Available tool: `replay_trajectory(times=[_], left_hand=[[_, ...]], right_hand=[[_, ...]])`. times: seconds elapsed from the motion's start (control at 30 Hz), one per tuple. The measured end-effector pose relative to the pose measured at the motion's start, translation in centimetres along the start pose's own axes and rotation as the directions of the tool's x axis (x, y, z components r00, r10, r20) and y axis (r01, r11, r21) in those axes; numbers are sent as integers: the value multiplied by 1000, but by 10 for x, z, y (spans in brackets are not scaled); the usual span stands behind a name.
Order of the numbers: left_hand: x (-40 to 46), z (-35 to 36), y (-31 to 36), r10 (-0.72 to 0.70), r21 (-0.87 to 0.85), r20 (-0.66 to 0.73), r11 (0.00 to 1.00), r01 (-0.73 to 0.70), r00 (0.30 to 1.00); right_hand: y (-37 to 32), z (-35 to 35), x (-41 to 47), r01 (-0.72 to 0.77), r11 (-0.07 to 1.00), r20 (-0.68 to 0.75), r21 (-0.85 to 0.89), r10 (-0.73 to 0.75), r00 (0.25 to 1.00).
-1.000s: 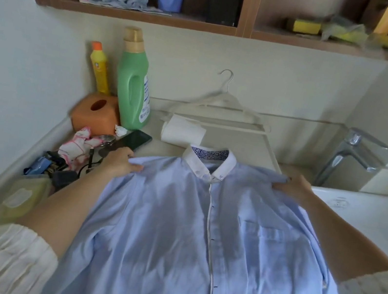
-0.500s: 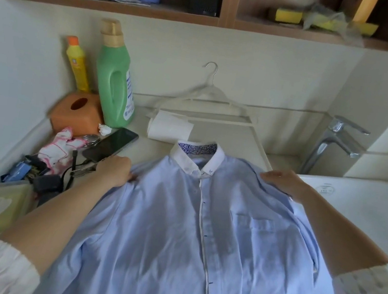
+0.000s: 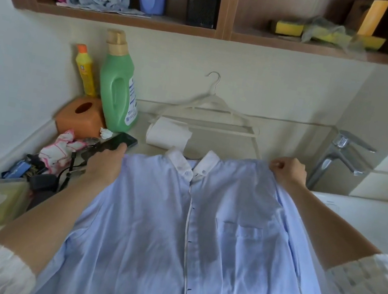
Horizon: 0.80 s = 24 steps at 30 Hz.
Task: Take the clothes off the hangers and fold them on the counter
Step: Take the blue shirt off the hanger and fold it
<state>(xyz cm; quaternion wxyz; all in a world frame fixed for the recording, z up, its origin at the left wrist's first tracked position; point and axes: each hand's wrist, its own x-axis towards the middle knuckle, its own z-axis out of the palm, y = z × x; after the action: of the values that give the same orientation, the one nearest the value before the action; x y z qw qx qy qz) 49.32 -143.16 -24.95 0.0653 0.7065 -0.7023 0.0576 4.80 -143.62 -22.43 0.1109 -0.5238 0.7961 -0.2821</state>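
A light blue button shirt with a white collar is spread front side up across the counter. My left hand grips its left shoulder. My right hand pinches the right shoulder seam and holds it raised. Behind the collar, a white hanger leans bare against the back wall.
A green detergent bottle, a yellow bottle, an orange tissue box, a paper roll, a phone and small clutter crowd the back left. A tap and white sink lie to the right. Shelves hang overhead.
Both hands have lifted the shirt's shoulders and drawn them toward the back wall. The collar now stands up and hides its patterned inner band.
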Motion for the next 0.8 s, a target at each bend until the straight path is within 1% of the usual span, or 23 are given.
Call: replay_trajectory(times=[0.07, 0.13, 0.17, 0.23, 0.33, 0.4, 0.5, 0.53, 0.57, 0.6, 0.63, 0.7, 0.73, 0.8], left_hand=[[-1, 5, 1, -38, -121, 54, 992, 44, 998], [-5, 8, 0, -52, -267, 145, 960, 89, 988], [-7, 7, -2, -54, -314, 176, 943, 108, 983], [-10, 4, -8, -16, -346, 182, 935, 80, 983], [-9, -9, -17, 23, -290, 239, 956, 49, 971], [-11, -17, -20, 16, -255, 216, 966, 41, 976], [-20, -19, -19, -12, -203, 116, 978, 36, 993], [-24, -19, -18, -35, -219, 60, 975, 48, 998], [-25, -19, -15, -59, -269, 15, 961, 61, 998], [-29, -21, -14, -86, -334, -11, 939, 78, 996], [-30, -25, -11, -104, -398, -6, 913, 93, 995], [-31, -33, -9, -109, -494, 61, 860, 125, 992], [-33, -37, -7, -102, -529, 104, 837, 142, 989], [-35, -44, -3, -87, -522, 158, 838, 158, 984]], right_hand=[[1, 9, -1, 75, 993, 55, -94, -70, 996], [6, 18, -3, 156, 967, 154, -202, -126, 980], [10, 20, -3, 185, 952, 195, -246, -138, 971], [14, 20, -4, 192, 937, 265, -293, -113, 958], [19, 18, -7, 212, 905, 338, -368, -83, 938], [19, 20, -10, 235, 883, 317, -407, -104, 943], [14, 25, -12, 242, 859, 288, -451, -117, 951], [13, 25, -14, 237, 858, 279, -456, -116, 953], [13, 24, -14, 223, 861, 256, -456, -113, 960], [12, 21, -17, 194, 881, 231, -432, -100, 968], [14, 18, -16, 152, 913, 187, -378, -85, 979], [15, 9, -13, 52, 982, 91, -183, -35, 995], [15, 5, -10, 15, 997, 63, -74, -10, 998], [12, -2, -4, 0, 997, 46, 80, -4, 999]])
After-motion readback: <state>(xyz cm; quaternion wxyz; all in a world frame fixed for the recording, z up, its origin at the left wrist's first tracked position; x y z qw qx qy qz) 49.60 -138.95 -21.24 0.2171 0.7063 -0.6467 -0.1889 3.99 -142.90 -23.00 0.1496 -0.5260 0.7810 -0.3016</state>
